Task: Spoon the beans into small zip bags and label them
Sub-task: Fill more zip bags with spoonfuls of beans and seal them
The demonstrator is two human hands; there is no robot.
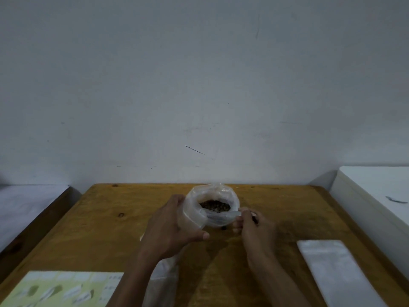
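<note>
A clear plastic bag (221, 191) stands open at the middle of the wooden table (106, 229), with brown beans (214, 206) visible inside. My left hand (170, 227) grips the bag's left side, thumb pointing right across its front. My right hand (252, 224) pinches a thin clear plastic strip or handle (221, 216) at the bag's front rim; I cannot tell whether it is a spoon or a small bag. A stack of small clear zip bags (332, 267) lies at the right of the table.
A pale green label sheet (62, 289) lies at the table's front left. More clear plastic (163, 282) lies under my left forearm. White surfaces flank the table at the left (22, 204) and right (376, 189). A blank wall stands behind.
</note>
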